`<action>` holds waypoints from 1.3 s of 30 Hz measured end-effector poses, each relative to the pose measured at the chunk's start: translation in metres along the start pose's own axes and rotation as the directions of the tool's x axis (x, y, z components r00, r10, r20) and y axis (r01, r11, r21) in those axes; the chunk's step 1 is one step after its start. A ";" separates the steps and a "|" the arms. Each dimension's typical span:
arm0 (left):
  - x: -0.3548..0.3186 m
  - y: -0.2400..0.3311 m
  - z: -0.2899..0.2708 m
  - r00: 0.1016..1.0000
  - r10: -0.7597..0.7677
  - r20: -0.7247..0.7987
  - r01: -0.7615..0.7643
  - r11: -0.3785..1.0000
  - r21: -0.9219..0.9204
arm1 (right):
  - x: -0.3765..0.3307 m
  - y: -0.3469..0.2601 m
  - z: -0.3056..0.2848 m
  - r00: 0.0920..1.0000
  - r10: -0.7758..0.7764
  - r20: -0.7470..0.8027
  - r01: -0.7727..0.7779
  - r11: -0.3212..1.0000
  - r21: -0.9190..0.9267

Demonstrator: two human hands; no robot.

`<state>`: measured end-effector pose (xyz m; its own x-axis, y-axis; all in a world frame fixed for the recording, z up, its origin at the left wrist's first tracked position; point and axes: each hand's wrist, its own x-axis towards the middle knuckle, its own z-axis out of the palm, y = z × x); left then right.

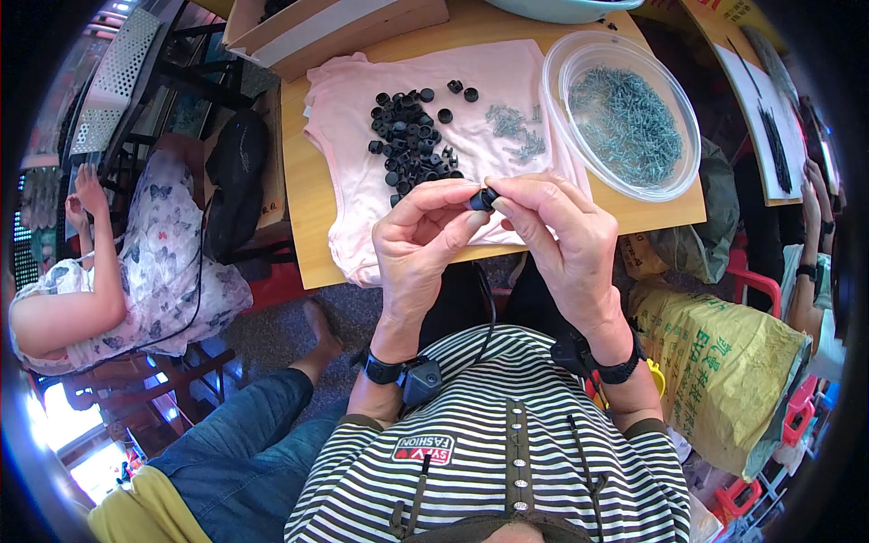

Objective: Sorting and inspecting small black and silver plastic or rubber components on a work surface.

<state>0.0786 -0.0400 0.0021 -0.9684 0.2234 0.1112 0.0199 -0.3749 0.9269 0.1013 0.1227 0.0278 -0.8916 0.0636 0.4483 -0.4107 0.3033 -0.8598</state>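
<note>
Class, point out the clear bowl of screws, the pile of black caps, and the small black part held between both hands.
Clear bowl [554,100], head view, left rim.
Black caps [412,136], head view, pile's middle.
Black part [482,199], head view, its body.

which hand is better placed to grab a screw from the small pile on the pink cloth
Right, probably. The right hand sits below the loose screw pile and nearer it, while the left hand lies under the black caps. Both now pinch one black cap, so one must let go first.

Ahead of the hands, the pile of black caps [412,136] and the scattered screws [516,122] crowd the pink cloth [353,190]. The clear tub [625,113] blocks the right; bare table [303,181] stays open left, the cardboard box [335,27] beyond.
</note>
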 end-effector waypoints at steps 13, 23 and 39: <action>-0.002 -0.010 0.003 0.987 -0.157 -0.016 0.150 0.967 -0.208 | 0.000 0.017 0.001 0.976 -0.214 0.046 0.219 0.946 -0.241; 0.005 -0.020 0.016 0.980 -0.195 -0.051 0.167 0.928 -0.332 | 0.004 0.026 -0.002 0.968 -0.249 0.029 0.247 0.928 -0.279; 0.041 0.001 -0.047 0.962 0.017 -0.274 0.069 0.952 0.299 | 0.204 0.061 -0.072 0.993 -0.042 -0.108 -0.022 0.846 -0.533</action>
<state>0.0273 -0.0732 -0.0089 -0.9990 -0.0378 0.0241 0.0268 -0.0727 0.9970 -0.0923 0.2224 0.0847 -0.8475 0.1535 0.5082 -0.2259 0.7620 -0.6069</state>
